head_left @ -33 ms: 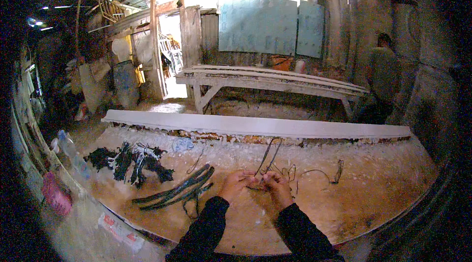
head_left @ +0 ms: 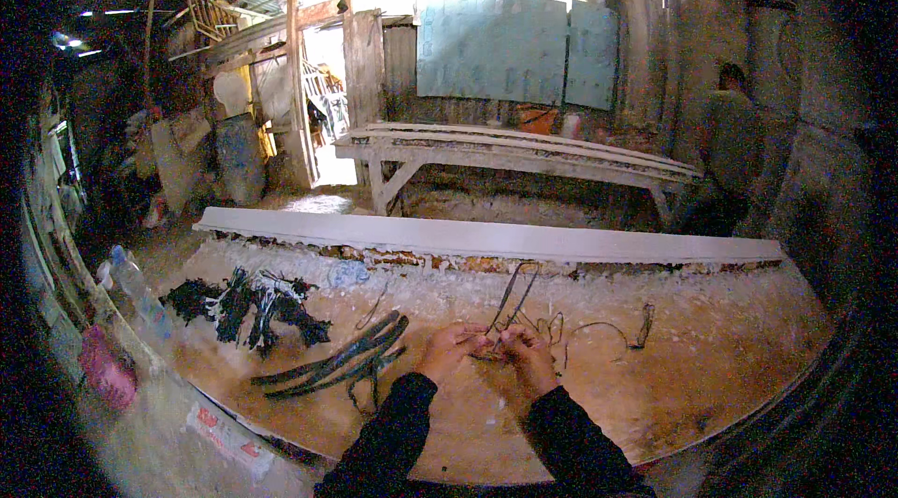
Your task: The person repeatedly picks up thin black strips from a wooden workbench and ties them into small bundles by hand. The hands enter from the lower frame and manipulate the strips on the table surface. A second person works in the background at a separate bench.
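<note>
Over the middle of the wooden tabletop (head_left: 599, 414), my left hand (head_left: 451, 351) and my right hand (head_left: 528, 356) are close together with fingers pinched. Between them runs a thin dark cord (head_left: 502, 305), whose long narrow loop lies beyond the fingertips. More of the thin cord curls past my right hand, toward a small coil (head_left: 642, 327) on the right. Left of my left hand lie several thick dark strips (head_left: 337, 360), side by side. Farther left are tangled black bundles (head_left: 224, 311) with some white strands. My fingers hide exactly how the cord is gripped.
A long white ledge (head_left: 468, 234) edges the table's far side. Beyond it stands a whitish wooden bench (head_left: 524, 159). A clear plastic bottle (head_left: 131, 275) and a pink bag (head_left: 108, 367) are at the left. In the right background a person (head_left: 734, 133) is dimly visible.
</note>
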A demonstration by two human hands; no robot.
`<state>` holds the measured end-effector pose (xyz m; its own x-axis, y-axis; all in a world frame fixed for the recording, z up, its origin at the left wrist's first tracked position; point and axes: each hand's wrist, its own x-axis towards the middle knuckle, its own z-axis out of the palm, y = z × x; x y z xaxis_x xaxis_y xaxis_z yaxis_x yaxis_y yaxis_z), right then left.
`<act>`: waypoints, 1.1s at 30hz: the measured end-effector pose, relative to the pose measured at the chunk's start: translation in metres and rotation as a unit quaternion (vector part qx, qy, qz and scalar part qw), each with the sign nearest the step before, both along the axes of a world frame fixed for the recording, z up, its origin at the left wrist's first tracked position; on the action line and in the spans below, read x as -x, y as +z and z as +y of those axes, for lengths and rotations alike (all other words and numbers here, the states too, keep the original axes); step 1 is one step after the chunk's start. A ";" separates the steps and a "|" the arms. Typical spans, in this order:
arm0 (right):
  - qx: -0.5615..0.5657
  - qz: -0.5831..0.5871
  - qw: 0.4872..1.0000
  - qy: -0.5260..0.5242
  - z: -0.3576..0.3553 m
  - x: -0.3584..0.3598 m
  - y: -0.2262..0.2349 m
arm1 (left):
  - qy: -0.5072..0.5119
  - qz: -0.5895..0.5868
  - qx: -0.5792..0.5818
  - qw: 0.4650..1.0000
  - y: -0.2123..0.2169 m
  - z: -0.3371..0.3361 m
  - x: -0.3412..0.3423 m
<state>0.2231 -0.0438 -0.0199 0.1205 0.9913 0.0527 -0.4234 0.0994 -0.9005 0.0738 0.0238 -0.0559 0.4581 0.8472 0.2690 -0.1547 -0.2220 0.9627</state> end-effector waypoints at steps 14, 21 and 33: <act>-0.033 0.122 0.991 0.053 -0.011 0.010 0.026 | -0.053 -0.004 0.021 0.998 0.003 0.002 -0.005; -0.003 0.073 0.997 0.022 -0.004 0.004 0.014 | -0.085 0.052 0.000 0.995 0.014 -0.003 -0.003; -0.010 0.094 0.995 0.026 -0.007 0.005 0.021 | -0.145 0.036 0.038 0.988 0.025 -0.012 -0.003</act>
